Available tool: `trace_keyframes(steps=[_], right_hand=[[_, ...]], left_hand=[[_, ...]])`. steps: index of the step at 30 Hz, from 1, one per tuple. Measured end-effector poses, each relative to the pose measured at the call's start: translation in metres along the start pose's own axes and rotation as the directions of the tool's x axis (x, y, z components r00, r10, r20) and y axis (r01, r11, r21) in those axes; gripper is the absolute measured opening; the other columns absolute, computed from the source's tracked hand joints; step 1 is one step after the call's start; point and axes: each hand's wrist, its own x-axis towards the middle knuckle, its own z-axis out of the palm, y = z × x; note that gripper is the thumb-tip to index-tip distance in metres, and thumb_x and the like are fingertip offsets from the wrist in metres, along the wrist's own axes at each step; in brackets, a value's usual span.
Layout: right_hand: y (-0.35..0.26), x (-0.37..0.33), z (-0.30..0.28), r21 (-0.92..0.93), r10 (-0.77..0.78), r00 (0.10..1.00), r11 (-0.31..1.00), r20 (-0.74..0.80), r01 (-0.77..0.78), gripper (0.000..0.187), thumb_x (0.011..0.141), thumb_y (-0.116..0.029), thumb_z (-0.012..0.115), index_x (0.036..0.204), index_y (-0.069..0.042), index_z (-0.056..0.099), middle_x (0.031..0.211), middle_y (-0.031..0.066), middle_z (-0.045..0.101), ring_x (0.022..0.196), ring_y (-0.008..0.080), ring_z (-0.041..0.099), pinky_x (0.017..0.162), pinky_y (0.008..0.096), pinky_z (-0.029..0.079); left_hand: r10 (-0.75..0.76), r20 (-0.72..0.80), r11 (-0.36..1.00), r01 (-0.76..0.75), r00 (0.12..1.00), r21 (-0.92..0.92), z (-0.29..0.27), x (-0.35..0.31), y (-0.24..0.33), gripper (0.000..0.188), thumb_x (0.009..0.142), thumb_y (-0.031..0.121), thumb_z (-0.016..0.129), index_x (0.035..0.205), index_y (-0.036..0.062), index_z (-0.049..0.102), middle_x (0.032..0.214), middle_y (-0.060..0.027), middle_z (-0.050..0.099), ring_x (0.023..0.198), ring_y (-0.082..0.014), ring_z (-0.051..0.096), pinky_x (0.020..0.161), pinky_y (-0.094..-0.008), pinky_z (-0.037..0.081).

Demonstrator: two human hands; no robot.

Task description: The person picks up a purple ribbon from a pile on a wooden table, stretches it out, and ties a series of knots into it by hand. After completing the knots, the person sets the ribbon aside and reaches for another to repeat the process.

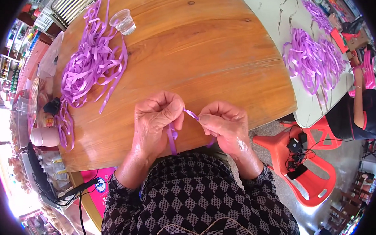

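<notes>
Ribbon [191, 114], thin, purple and shiny, spans the short gap between your left hand [158, 116] and your right hand [225, 123], in front of your body and over the near part of the wooden surface [207, 55]. Your left hand pinches it between thumb and forefinger, the other fingers curled in; your right hand grips it in much the same way, thumb pressed on top. The piece between them looks twisted. Below your left hand a purple length hangs toward the near edge, and a smaller bit shows under your right hand; whether all of it is one strip, you cannot tell from this view.

On your left, a large tangled heap [87, 69] of purple strips lies on the wood, some ends trailing toward you. A clear cup [123, 22] is just beside its far part. Nearer you, at the left edge, sits a pale pink jar [45, 136]. To your right, a white veined surface [264, 11] bears a second heap [314, 62], with a third heap [316, 14] beyond. Nearer you on that side, a red chair [276, 153] carries black cables [294, 153], and another person [355, 118] in dark clothes is at the far right
</notes>
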Motion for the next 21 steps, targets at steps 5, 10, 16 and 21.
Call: trace_keyframes(steps=[5, 10, 16, 21], right_hand=[[0.002, 0.003, 0.013, -0.116, -0.102, 0.995, 0.988, 0.009, 0.102, 0.014, 0.08, -0.007, 0.06, 0.087, 0.004, 0.06, 0.065, 0.0054, 0.057, 0.053, 0.0069, 0.049, 0.046, 0.0184, 0.035], [0.005, 0.013, -0.001, -0.238, -0.228, 0.968, 0.939, 0.107, 0.247, 0.015, 0.083, -0.009, 0.058, 0.092, 0.003, 0.058, 0.069, 0.0057, 0.059, 0.052, 0.0043, 0.046, 0.045, 0.0162, 0.032], [-0.001, 0.005, 0.001, -0.156, -0.074, 0.996, 0.986, -0.039, 0.067, 0.016, 0.082, -0.005, 0.056, 0.095, 0.003, 0.055, 0.079, 0.0078, 0.062, 0.05, 0.0017, 0.04, 0.043, 0.0151, 0.027], [-0.002, 0.004, 0.005, -0.092, -0.095, 0.994, 0.992, -0.063, 0.088, 0.023, 0.079, 0.001, 0.058, 0.101, 0.004, 0.053, 0.09, 0.0104, 0.062, 0.066, 0.0058, 0.054, 0.051, 0.0152, 0.039]], left_hand=[[-0.074, 0.019, 0.996, 0.074, 0.997, -0.043, -0.003, 0.007, -0.003, 0.019, 0.082, 0.016, 0.062, 0.079, -0.0014, 0.056, 0.061, -0.0038, 0.055, 0.05, -0.0066, 0.045, 0.045, -0.017, 0.031], [-0.001, -0.057, 0.999, -0.001, 0.998, -0.04, 0.01, 0.008, -0.002, 0.019, 0.083, 0.017, 0.061, 0.084, -0.0007, 0.056, 0.063, -0.0037, 0.055, 0.051, -0.0053, 0.044, 0.045, -0.0169, 0.031], [-0.006, -0.102, 0.991, -0.007, 0.995, -0.13, 0.008, 0.013, -0.004, 0.014, 0.086, 0.015, 0.056, 0.089, 0.0015, 0.055, 0.064, -0.0008, 0.052, 0.049, -0.0041, 0.037, 0.045, -0.017, 0.029], [-0.1, -0.005, 0.901, 0.089, 0.995, -0.425, 0.008, 0.012, -0.004, 0.012, 0.086, 0.015, 0.054, 0.088, 0.003, 0.054, 0.06, 0.0009, 0.046, 0.048, -0.0046, 0.035, 0.046, -0.0183, 0.028]])
